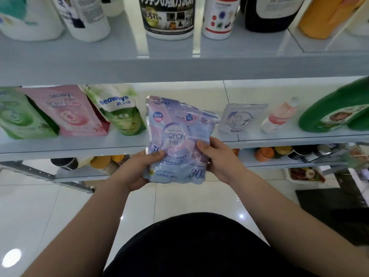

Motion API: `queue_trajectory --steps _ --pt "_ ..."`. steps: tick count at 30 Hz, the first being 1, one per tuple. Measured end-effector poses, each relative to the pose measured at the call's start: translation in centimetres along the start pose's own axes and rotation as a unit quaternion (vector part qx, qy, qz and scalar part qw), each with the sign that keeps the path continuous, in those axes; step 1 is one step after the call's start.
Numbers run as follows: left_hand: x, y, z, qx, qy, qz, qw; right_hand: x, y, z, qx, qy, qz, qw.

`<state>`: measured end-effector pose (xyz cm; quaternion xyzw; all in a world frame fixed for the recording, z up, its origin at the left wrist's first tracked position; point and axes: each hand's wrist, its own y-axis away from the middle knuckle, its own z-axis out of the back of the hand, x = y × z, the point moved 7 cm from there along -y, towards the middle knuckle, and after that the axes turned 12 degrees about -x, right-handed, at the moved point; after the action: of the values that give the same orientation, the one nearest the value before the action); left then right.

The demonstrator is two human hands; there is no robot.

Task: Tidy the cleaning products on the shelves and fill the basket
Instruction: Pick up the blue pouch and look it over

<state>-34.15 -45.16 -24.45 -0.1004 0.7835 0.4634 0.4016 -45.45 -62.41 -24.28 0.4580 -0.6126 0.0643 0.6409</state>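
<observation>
We see both hands gripping the lilac BOFON pouch (pixel 177 134) at the centre of the frame. The left hand (pixel 137 168) curls round its lower left corner with the thumb on the front, and the right hand (pixel 219 158) clasps its right edge, thumb likewise laid across the face. The pouch is soft, glossy, crinkled film with its top bent over, held in the air in front of the middle shelf (pixel 79 145) (its lower half covers the shelf's front lip). Behind it, left of centre, a green-and-white seaways pouch (pixel 121 112), a pink pouch (pixel 71 110) and a green pouch (pixel 18 114) lean on that shelf. To the right we find a pale flat pouch (pixel 237 118), a small tilted pink-and-white bottle (pixel 279 116) and a big green jug (pixel 335 110) at the frame's right edge. Across the top, the upper shelf (pixel 119 62) carries rigid bottles. Both bare forearms reach up from the lower corners, wrists turned inward.
</observation>
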Motion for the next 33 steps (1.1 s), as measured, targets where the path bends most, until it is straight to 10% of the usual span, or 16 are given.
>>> queue_trajectory --steps 13,18,25,33 --pt "-2.8 -4.9 2.2 -0.144 -0.148 -0.187 0.96 -0.3 -4.1 -0.9 -0.094 0.068 0.045 0.992" --pt "-3.3 -7.8 3.7 -0.208 -0.395 -0.212 0.87 1.7 -6.8 -0.2 -0.13 0.112 0.101 0.98" --pt "0.0 -10.7 2.7 -0.103 -0.747 -0.279 0.595 3.3 -10.5 -0.2 -0.137 0.127 0.125 0.974" --pt "1.4 -11.3 2.2 -0.097 -0.811 -0.194 0.543 3.9 -12.1 -1.8 -0.091 0.172 0.15 0.969"
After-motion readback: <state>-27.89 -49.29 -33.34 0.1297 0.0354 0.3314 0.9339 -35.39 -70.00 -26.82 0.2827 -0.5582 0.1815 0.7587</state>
